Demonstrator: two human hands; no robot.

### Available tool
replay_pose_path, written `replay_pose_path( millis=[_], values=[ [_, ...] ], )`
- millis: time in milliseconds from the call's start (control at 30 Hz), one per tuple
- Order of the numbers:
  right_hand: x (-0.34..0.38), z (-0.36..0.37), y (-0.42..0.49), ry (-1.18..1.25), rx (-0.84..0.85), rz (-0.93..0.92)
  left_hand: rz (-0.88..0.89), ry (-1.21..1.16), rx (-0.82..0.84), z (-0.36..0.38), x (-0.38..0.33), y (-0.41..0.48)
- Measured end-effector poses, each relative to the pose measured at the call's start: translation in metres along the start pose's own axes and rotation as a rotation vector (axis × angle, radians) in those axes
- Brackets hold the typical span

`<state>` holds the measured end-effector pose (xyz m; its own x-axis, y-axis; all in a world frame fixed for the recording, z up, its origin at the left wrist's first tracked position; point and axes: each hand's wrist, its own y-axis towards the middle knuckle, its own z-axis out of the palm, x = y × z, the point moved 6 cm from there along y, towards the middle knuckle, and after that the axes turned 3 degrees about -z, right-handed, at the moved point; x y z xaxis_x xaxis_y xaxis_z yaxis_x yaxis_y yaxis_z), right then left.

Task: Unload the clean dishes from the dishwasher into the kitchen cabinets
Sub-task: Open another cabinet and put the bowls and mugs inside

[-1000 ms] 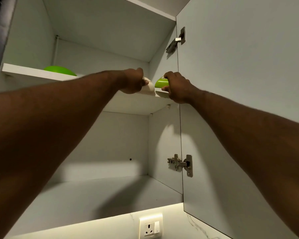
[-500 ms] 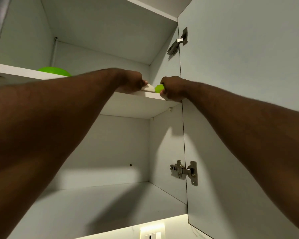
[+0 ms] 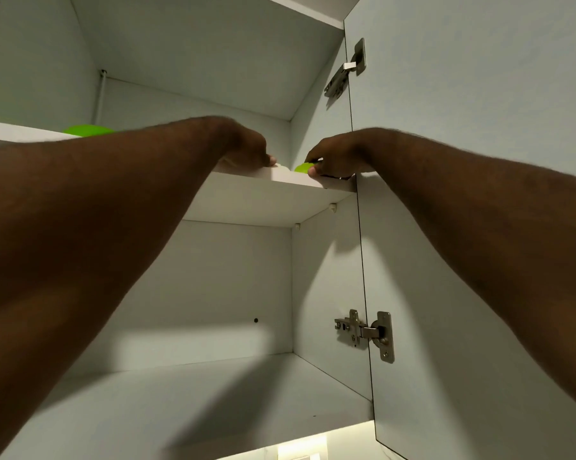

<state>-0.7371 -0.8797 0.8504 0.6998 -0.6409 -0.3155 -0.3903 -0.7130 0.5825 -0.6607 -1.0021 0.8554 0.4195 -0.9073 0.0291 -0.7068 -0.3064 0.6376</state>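
Both my arms reach up to the upper shelf of an open white wall cabinet. My right hand pinches a small lime-green dish that sits low at the shelf's right front. My left hand holds a white dish just left of it, mostly hidden by the shelf edge and my fingers. Another lime-green dish lies on the same shelf, far left.
The cabinet door stands open on the right, with metal hinges on its inner edge. The lower shelf lies below my arms. A lit strip of wall shows under the cabinet.
Both hands have pushed the green and white dishes further onto the upper shelf and lower; less of each dish shows now. The view has tilted slightly.
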Motion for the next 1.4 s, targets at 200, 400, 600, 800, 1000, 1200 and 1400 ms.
replay_pose_path(
  millis=[200, 400, 600, 800, 1000, 1200, 1400],
  values=[
    [0.001, 0.004, -0.008, 0.002, -0.007, -0.027, -0.051, 0.065, -0.023, -0.004, 0.0, 0.007],
    [-0.001, 0.007, 0.004, -0.084, -0.038, -0.009, -0.019, 0.044, -0.053, -0.002, -0.002, 0.014],
    [-0.003, 0.002, 0.008, -0.044, -0.157, 0.016, 0.039, -0.027, -0.141, -0.005, -0.008, 0.018],
    [-0.003, -0.001, 0.006, -0.032, -0.27, 0.025, 0.071, -0.068, -0.255, -0.006, -0.007, 0.016],
    [-0.003, 0.003, 0.002, -0.079, -0.321, 0.04, 0.047, -0.011, -0.194, 0.001, -0.004, 0.021],
    [-0.004, 0.01, 0.003, -0.101, -0.342, 0.049, 0.021, -0.042, -0.164, 0.004, -0.005, 0.017],
    [-0.005, 0.018, 0.005, -0.092, -0.364, 0.075, 0.09, -0.075, -0.302, -0.004, -0.011, 0.007]
  ],
)
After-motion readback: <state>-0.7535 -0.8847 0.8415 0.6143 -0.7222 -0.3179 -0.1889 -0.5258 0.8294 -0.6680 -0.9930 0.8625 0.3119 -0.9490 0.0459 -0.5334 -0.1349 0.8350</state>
